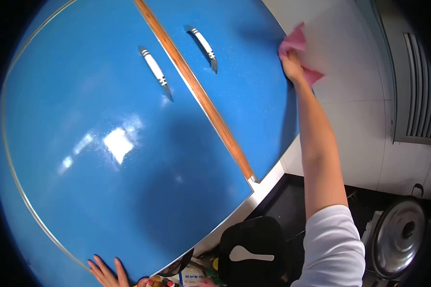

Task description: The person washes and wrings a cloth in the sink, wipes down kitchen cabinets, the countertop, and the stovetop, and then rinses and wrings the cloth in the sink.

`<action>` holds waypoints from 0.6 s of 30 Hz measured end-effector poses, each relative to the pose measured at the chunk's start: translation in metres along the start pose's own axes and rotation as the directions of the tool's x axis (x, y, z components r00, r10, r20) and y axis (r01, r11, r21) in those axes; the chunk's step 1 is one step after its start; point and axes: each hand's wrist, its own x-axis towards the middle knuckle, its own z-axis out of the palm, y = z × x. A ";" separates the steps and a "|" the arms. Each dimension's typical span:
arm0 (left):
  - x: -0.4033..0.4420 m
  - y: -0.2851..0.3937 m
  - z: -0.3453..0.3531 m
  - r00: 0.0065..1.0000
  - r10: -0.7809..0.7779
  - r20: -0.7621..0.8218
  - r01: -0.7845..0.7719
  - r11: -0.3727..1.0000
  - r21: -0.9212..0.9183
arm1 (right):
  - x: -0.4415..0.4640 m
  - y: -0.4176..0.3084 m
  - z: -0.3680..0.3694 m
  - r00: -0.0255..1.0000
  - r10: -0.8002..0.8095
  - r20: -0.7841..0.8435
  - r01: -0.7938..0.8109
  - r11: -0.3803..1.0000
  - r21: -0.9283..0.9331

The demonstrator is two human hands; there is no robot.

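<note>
Two blue doors, one wood strip between. Right arm reaching up, nearly straight, out of one short white sleeve. One steel lid, lower right, well apart from the arm's hand. One pink cloth at the right-hand door's outer edge, bunched in the right hand; grip closed on it, corners jutting above and below. Left hand low, open, fingers spread over the left-hand door. Two white-banded handles. One white paddle.
</note>
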 end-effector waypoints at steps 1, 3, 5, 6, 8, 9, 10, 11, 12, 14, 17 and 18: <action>0.001 -0.003 0.002 1.000 0.008 0.001 -0.008 1.000 -0.004 | -0.018 0.002 -0.002 0.977 -0.037 -0.209 -0.005 0.981 -0.193; -0.001 -0.007 0.007 1.000 0.013 -0.014 -0.013 1.000 0.001 | -0.015 0.006 -0.014 0.993 0.079 -0.089 -0.090 0.988 -0.125; -0.004 -0.001 0.009 1.000 -0.001 -0.020 0.001 1.000 -0.013 | -0.003 -0.031 0.000 0.986 0.162 0.045 -0.160 0.986 -0.053; -0.005 -0.001 0.008 1.000 -0.004 -0.013 0.004 1.000 -0.015 | 0.017 -0.039 0.026 0.992 -0.106 0.064 0.110 0.992 -0.068; -0.003 0.001 0.006 1.000 -0.003 -0.008 0.002 1.000 -0.018 | 0.036 -0.104 0.045 0.925 -0.381 -0.012 0.378 0.914 0.146; -0.003 0.001 0.004 1.000 0.003 -0.011 -0.003 1.000 -0.017 | 0.039 -0.163 0.035 0.924 -0.369 -0.103 0.380 0.849 0.368; -0.002 0.002 0.003 1.000 -0.009 0.000 0.009 1.000 -0.024 | 0.043 -0.197 0.030 0.891 -0.452 -0.051 0.425 0.787 0.447; -0.002 0.003 0.004 1.000 -0.021 0.012 0.022 0.999 -0.032 | 0.047 -0.220 0.027 0.845 -0.535 -0.006 0.457 0.717 0.525; -0.003 0.002 0.007 1.000 -0.014 0.008 0.014 1.000 -0.014 | 0.066 -0.228 0.028 0.766 -0.639 0.068 0.563 0.719 0.408; -0.003 0.000 0.010 1.000 -0.014 -0.010 0.014 1.000 0.011 | 0.092 -0.228 0.043 0.737 -0.668 0.104 0.552 0.684 0.476; -0.004 -0.003 0.017 1.000 -0.003 -0.029 0.005 0.999 0.049 | 0.130 -0.155 0.067 0.860 -0.466 0.209 0.380 0.857 0.348; -0.005 -0.004 0.017 1.000 0.000 -0.025 0.001 0.999 0.048 | 0.131 -0.108 0.078 0.875 -0.459 -0.152 0.476 0.763 0.438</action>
